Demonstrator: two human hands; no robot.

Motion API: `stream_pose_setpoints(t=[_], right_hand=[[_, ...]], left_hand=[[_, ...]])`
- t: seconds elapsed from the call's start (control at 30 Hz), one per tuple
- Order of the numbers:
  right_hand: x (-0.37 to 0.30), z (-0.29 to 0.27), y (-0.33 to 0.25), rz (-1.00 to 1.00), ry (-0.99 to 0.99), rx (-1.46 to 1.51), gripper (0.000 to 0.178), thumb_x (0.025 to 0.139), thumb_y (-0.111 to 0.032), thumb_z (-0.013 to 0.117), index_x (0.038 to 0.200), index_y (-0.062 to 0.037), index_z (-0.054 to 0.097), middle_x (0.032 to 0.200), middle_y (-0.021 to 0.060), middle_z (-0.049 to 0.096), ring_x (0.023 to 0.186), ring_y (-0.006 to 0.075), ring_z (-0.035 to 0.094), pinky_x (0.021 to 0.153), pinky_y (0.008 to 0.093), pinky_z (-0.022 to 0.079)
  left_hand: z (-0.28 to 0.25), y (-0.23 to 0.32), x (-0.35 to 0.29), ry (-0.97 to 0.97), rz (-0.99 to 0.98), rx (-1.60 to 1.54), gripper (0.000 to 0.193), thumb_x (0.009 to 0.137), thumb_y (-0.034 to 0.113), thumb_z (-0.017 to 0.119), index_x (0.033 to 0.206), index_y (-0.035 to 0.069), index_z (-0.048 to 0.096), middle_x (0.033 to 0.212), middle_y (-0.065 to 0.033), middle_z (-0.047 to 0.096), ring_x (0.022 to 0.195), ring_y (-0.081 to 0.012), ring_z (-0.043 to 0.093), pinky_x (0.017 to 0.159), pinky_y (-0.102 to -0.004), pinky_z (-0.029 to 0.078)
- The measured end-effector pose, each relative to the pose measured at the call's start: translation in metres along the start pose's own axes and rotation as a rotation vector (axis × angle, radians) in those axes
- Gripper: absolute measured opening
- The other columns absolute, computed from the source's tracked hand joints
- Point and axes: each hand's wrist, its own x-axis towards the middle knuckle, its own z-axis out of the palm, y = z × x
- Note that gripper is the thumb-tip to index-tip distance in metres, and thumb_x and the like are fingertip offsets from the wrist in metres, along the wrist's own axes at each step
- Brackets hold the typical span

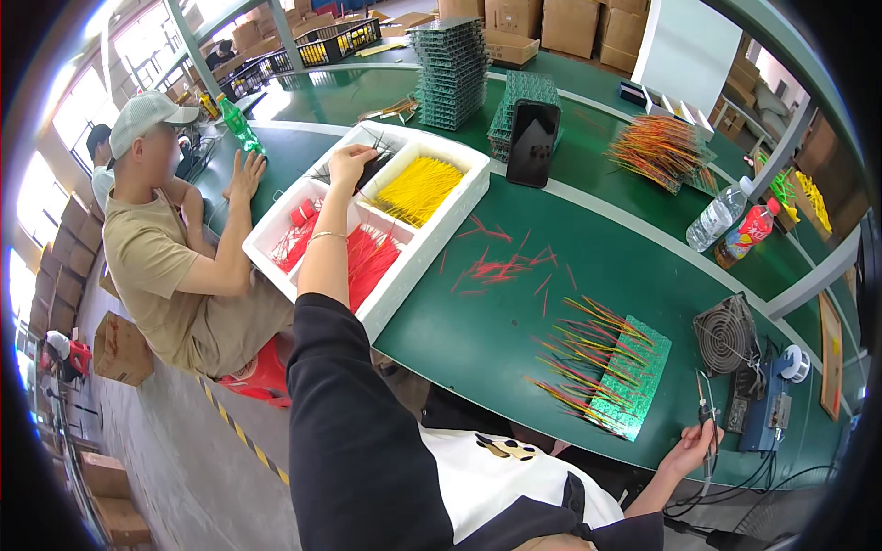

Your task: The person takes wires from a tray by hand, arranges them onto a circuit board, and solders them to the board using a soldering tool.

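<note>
My left hand (349,167) reaches across into a white foam box (476,188), its fingers closed at the black wires (375,167) in the far compartment. Other compartments hold yellow wires (421,191) and red wires (369,266). At the lower right, my right hand (691,452) grips a soldering iron (706,411) with its tip pointing up. Between my hands lies a green circuit board panel (650,390), with rows of red, yellow and black wires (588,358) sticking out to its left. Loose red wires (501,268) are scattered on the green table.
A fume fan (728,338) and a blue soldering station (768,418) stand at the right. Bottles (720,217), a phone (533,142), stacked panels (450,73) and a wire pile (660,149) line the far side. A person in a cap (175,239) sits at the left.
</note>
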Motion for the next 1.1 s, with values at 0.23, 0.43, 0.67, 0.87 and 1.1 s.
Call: stream_pose_setpoints(t=[0.23,0.43,0.67,0.87,1.1], right_hand=[[-0.001,0.008,-0.004,0.0,0.008,-0.008,0.02,0.091,-0.015,0.052,0.074,-0.0123,0.042,0.052,-0.0038,0.036,0.045,0.0031,0.029,0.048,0.0193,0.027],[-0.002,0.005,-0.004,-0.003,0.005,-0.013,0.018,0.091,-0.013,0.052,0.076,-0.0122,0.043,0.051,-0.0038,0.036,0.045,0.0029,0.03,0.048,0.0195,0.026],[-0.001,0.005,-0.002,-0.006,-0.002,-0.011,0.018,0.091,-0.013,0.052,0.075,-0.0125,0.043,0.052,-0.0039,0.036,0.045,0.0026,0.03,0.048,0.0195,0.026],[-0.002,0.006,-0.003,-0.015,0.004,-0.037,0.019,0.091,-0.016,0.051,0.076,-0.0097,0.042,0.054,-0.0022,0.036,0.046,0.0039,0.028,0.048,0.0193,0.026],[-0.001,0.004,-0.002,-0.018,0.001,-0.051,0.02,0.091,-0.016,0.051,0.076,-0.0094,0.041,0.055,-0.0019,0.036,0.047,0.0041,0.027,0.048,0.0196,0.026]], left_hand=[[-0.004,-0.007,0.005,0.041,-0.01,-0.122,0.018,0.073,0.019,0.071,0.085,0.006,0.072,0.072,-0.0056,0.066,0.063,-0.0106,0.058,0.06,-0.0243,0.044],[-0.002,0.013,-0.008,-0.066,-0.072,-0.34,0.018,0.081,0.011,0.064,0.09,-0.005,0.067,0.078,-0.0084,0.067,0.068,-0.0108,0.06,0.064,-0.0217,0.047],[-0.004,0.013,-0.006,-0.103,-0.074,-0.4,0.017,0.083,0.007,0.061,0.093,-0.006,0.065,0.08,-0.0096,0.067,0.069,-0.0113,0.06,0.066,-0.0212,0.047],[-0.003,0.017,-0.008,-0.099,-0.069,-0.397,0.016,0.083,0.007,0.062,0.092,-0.005,0.065,0.081,-0.01,0.067,0.069,-0.0108,0.059,0.065,-0.021,0.047],[-0.004,0.021,-0.009,-0.097,-0.055,-0.377,0.015,0.082,0.007,0.062,0.092,-0.005,0.065,0.081,-0.0094,0.068,0.069,-0.0109,0.059,0.066,-0.0212,0.047]])
